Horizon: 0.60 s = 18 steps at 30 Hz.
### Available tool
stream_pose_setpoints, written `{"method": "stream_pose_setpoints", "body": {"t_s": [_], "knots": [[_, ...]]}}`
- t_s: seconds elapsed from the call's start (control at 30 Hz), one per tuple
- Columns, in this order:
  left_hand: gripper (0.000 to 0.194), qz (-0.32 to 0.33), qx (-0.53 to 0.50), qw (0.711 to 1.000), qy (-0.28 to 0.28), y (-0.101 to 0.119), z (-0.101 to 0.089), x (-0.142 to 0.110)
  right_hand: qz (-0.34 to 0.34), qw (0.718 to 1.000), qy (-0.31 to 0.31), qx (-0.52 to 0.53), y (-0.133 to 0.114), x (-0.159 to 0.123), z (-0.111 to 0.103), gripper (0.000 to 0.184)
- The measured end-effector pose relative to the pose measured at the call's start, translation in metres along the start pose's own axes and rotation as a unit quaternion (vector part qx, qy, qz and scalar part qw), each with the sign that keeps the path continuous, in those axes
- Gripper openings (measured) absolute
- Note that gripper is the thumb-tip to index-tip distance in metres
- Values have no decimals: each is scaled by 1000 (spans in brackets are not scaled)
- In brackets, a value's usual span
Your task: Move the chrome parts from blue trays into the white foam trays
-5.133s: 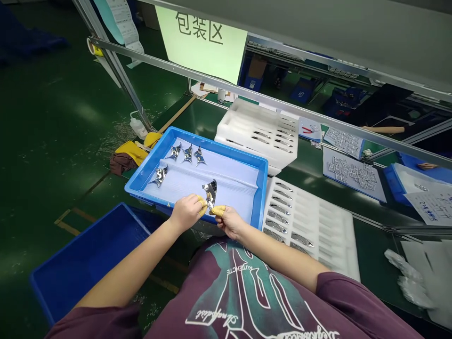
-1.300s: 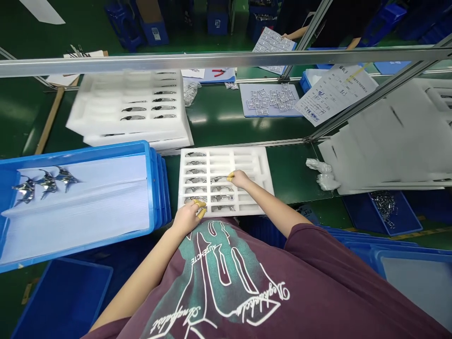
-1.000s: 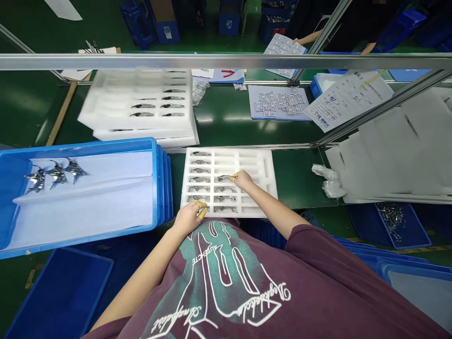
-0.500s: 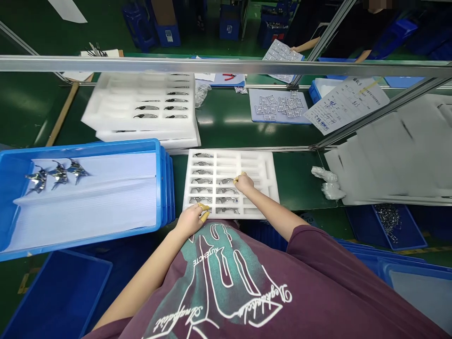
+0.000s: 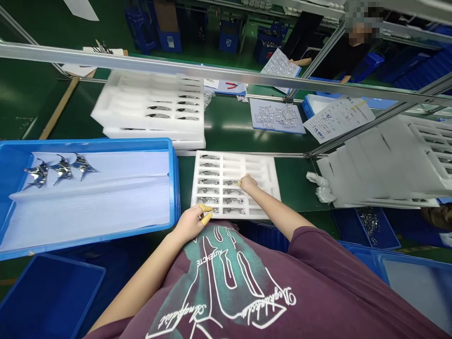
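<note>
A white foam tray (image 5: pixel 263 165) with rows of slots lies in front of me; its left and middle columns hold shiny curved metal parts. My right hand (image 5: pixel 247 182), yellow cots on the fingertips, pinches one shiny part (image 5: pixel 232 182) lying in a middle-column slot. My left hand (image 5: pixel 192 220), also with yellow cots, rests at the tray's near left corner with fingers apart and holds nothing. To the left, a blue bin (image 5: pixel 173 181) lined with white sheets holds three shiny winged parts (image 5: pixel 61 169).
A stack of foam trays (image 5: pixel 141 94) with parts stands behind. A sheet of small pieces (image 5: pixel 277 115) and a paper form (image 5: pixel 335 117) lie farther back. Foam sheets (image 5: pixel 381 165) pile up at right, with a crumpled bag (image 5: pixel 318 186) beside them. A co-worker (image 5: pixel 339 56) sits opposite.
Five seconds ago both hands held a shiny part over the blue bin. Since then my right hand has stayed on a part in the foam tray, my left at the tray's corner.
</note>
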State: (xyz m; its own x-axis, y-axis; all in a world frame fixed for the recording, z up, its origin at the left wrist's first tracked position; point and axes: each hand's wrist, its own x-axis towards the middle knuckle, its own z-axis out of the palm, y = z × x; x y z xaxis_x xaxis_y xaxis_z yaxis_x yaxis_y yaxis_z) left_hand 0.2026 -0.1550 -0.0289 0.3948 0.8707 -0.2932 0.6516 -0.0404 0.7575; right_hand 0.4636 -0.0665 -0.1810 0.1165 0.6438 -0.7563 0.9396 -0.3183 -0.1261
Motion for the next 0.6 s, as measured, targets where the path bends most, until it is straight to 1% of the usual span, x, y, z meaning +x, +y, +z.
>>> {"method": "stream_pose_setpoints", "body": {"t_s": [0.07,0.13,0.17,0.23,0.27,0.33,0.4,0.47,0.53,0.6], "knots": [[26,0,-37,998,43,-1,-23,-3,-16,1000,15,20,6,-3,2,28],[29,-30,-51,993,99,-11,-55,-5,-30,998,42,40,12,-5,7,23],[30,-56,-53,988,134,-21,-74,-7,-25,997,59,47,15,-6,10,23],[32,-118,-50,970,205,-45,-114,-12,6,995,86,58,18,-6,17,24],[33,-152,-43,959,235,-58,-135,-15,22,993,93,65,19,-6,20,25],[33,-221,-9,935,279,-82,-176,-21,30,992,94,85,21,-4,26,26],[33,-289,47,909,296,-102,-211,-23,17,990,93,109,24,-3,30,25],[34,-350,111,884,289,-115,-239,-22,9,987,98,130,25,-2,33,24],[35,-393,165,863,272,-125,-259,-18,22,984,105,145,23,-3,32,23],[34,-413,203,851,253,-134,-273,-12,52,983,104,143,15,-5,28,23]]}}
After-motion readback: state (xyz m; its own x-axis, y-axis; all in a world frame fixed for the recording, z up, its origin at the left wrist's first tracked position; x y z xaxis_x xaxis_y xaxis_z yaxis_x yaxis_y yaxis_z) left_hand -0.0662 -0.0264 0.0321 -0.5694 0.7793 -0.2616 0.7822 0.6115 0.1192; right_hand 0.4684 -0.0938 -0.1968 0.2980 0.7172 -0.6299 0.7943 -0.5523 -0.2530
